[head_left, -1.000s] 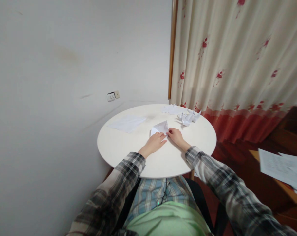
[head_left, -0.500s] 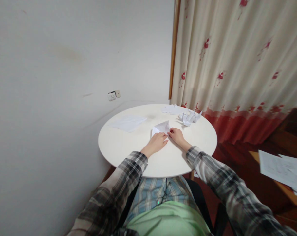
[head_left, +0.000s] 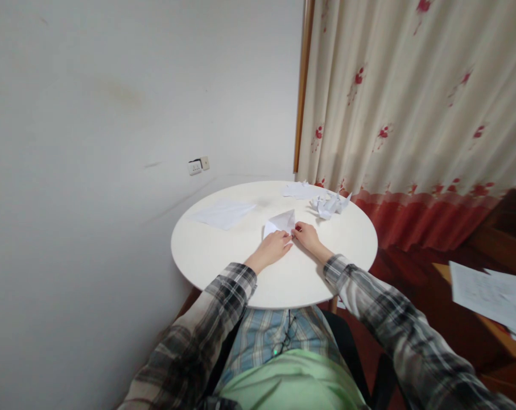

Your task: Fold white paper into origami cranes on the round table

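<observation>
Hardly anything had shifted since half a second before: the left hand [head_left: 275,247] lay flat on the folded paper [head_left: 281,221] mid-surface [head_left: 223,256], the right hand [head_left: 306,236] pinched its near corner, seemingly mid-crease and wanting firm, even pressure along the fold.

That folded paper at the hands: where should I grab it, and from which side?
Probably the raised pointed flap on the far side of the folded paper, pinched from beyond it. That flap seems to stand up off the table, while the left hand and right hand cover the near edge.
</observation>
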Motion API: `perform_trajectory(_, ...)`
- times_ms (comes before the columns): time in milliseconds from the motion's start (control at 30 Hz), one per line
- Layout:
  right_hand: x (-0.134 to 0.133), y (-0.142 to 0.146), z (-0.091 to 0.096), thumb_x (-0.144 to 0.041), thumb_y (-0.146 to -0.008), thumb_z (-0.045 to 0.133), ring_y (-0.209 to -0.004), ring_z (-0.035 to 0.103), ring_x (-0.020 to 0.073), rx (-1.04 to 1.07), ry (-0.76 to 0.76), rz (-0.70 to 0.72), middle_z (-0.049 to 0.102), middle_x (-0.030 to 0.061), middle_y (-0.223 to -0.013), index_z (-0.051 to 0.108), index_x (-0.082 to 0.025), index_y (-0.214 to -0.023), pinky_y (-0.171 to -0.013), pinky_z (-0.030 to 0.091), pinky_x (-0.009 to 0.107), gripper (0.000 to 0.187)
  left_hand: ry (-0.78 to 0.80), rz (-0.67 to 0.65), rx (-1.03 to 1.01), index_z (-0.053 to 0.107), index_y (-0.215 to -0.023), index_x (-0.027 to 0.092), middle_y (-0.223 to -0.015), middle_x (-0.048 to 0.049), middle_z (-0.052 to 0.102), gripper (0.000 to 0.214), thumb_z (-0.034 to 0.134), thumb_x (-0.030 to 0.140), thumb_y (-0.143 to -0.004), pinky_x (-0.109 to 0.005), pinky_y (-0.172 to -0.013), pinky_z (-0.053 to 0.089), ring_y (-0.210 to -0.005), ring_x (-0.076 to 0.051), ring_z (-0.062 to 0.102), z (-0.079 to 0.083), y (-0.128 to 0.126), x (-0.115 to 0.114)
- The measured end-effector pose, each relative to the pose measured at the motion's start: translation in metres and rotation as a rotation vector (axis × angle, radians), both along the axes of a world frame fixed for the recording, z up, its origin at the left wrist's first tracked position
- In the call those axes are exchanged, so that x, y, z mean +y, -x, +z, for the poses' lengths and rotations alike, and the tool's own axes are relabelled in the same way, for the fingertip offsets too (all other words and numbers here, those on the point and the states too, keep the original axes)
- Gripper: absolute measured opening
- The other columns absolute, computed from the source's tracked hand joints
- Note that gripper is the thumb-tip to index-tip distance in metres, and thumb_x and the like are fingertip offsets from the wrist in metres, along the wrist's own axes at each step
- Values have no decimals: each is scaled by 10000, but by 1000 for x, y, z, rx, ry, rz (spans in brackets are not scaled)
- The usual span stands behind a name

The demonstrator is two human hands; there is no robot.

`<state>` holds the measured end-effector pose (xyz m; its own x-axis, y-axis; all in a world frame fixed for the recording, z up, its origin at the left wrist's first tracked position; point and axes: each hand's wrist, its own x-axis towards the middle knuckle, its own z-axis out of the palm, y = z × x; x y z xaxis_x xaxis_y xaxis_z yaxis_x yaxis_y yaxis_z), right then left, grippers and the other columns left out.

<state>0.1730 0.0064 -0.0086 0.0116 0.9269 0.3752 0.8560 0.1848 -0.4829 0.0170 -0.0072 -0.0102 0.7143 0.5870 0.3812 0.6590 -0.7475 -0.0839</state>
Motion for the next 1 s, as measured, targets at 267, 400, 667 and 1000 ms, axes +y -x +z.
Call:
perform_trajectory(267, -1, 1, 1, -216, -774, 489, -682, 537, 127, 0, 3, 10, 652, 57, -774, 626, -153, -777, -606, 325, 208, 151, -7, 12, -5, 562, -1054, 149, -955, -81, 562, 292, 365, 271, -875, -336, -838, 416, -914, -189, 516, 2, 0, -6)
perform_trajectory(400, -1, 1, 0, -218, -776, 488, -687, 541, 126, -2, -4, 15, 653, 56, -779, 626, -154, -779, -610, 328, 208, 152, 17, 4, -24, 567, -1054, 154, -957, -75, 562, 290, 368, 263, -875, -327, -842, 418, -918, -183, 513, 2, 1, -5)
perform_trajectory(667, 2, 1, -2, -230, -777, 488, -702, 544, 134, -24, -2, 0, 657, 58, -799, 630, -157, -794, -612, 323, 217, 160, 45, -14, -43, 558, -1084, 151, -977, -80, 562, 309, 360, 269, -879, -332, -853, 415, -928, -183, 510, 1, 1, -3)
perform_trajectory(1000, 0, 1, 0, -221, -776, 496, -695, 541, 127, 3, 14, 5, 652, 53, -786, 627, -157, -790, -613, 327, 211, 147, 60, 3, -22, 542, -1091, 158, -990, -86, 549, 301, 354, 264, -881, -345, -859, 407, -943, -191, 508, 4, 0, -6)
